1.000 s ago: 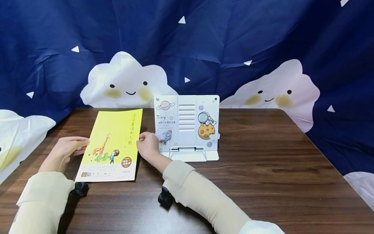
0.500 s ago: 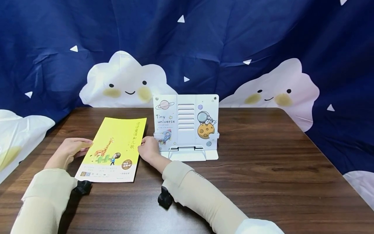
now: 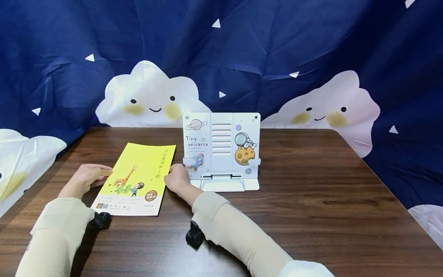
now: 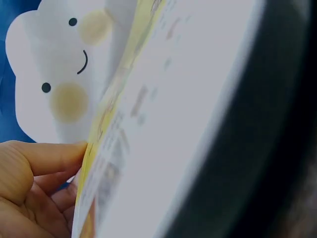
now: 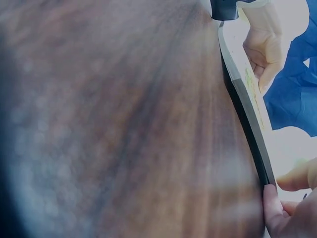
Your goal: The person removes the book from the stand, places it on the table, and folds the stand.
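A yellow book [image 3: 138, 169] with a giraffe and a child on its cover lies at a slant above the left part of the table, its white lower end toward me. My left hand [image 3: 88, 177] holds its left edge; in the left wrist view the thumb rests on the cover edge and the other fingers [image 4: 52, 198] curl beneath. On the opposite edge, my right hand [image 3: 177, 177] pinches the book between thumb and fingers, as the right wrist view shows the page block [image 5: 245, 106] side-on. Just right of that hand stands a white "Tiny universe" book stand [image 3: 221, 146].
The dark wooden table [image 3: 311, 184] extends to the right of the stand. Behind it hangs a blue curtain [image 3: 242, 50] with smiling clouds. Black wrist straps [image 3: 195, 234] sit below both rolled sleeves.
The book's far end has come down and toward me, drifting slightly right, while its near edge stays about level. My left hand has shifted a little right and nearer; my right hand dropped slightly.
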Available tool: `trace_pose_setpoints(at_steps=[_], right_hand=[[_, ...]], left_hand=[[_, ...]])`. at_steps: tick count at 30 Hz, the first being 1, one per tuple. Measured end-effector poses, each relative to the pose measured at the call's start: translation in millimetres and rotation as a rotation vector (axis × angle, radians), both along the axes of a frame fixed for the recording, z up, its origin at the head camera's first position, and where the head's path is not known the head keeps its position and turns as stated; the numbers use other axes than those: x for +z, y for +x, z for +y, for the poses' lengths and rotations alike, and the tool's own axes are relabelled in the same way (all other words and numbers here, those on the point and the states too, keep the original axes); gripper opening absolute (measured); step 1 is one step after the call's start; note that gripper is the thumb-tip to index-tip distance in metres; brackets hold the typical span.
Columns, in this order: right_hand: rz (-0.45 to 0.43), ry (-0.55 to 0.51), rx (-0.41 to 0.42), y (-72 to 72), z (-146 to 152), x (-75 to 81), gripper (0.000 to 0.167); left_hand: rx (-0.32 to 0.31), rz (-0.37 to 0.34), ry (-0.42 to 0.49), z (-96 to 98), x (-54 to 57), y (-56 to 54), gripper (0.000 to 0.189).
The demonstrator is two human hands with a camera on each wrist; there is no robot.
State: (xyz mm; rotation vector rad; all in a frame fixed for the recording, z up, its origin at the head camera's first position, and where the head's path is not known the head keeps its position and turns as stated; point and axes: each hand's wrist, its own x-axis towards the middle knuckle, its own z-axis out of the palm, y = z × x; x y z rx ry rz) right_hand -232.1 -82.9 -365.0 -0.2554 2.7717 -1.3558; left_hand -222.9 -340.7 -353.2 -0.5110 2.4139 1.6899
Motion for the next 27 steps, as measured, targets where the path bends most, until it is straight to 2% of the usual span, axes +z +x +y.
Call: trace_pose_setpoints(at_steps=[4,10,18,20,23,24,27], right_hand=[[-0.017,-0.016,0.008,0.3,0.0,0.7,0.024],[-0.018,-0.029,-0.002,1.6,-0.1,1.4,0.03],[-0.014,-0.079,-0.022,2.4,-0.4,0.3,0.035],[-0.025,-0.094,-0.025,2.4,-0.4,0.4,0.03],[-0.058,-0.112,-0.025,3.2,-0.6,0.9,0.009],[-0.069,-0.119,-0.021,3.9,-0.5,1.5,0.007],[-0.089,-0.123,-0.005,6.8,0.0,3.2,0.027]], left_hand=[[0.012,-0.005,-0.034,1.2,-1.3,0.3,0.022],[0.01,0.004,-0.064,1.8,-2.2,0.5,0.024],[0.005,-0.015,-0.198,3.9,-0.9,-0.2,0.04],[-0.003,-0.014,-0.216,4.5,-0.1,-0.3,0.041],[-0.01,-0.004,-0.223,4.6,0.4,-0.2,0.04],[-0.013,0.003,-0.217,4.6,0.6,-0.1,0.039],[-0.021,0.016,-0.197,4.5,1.6,0.4,0.037]])
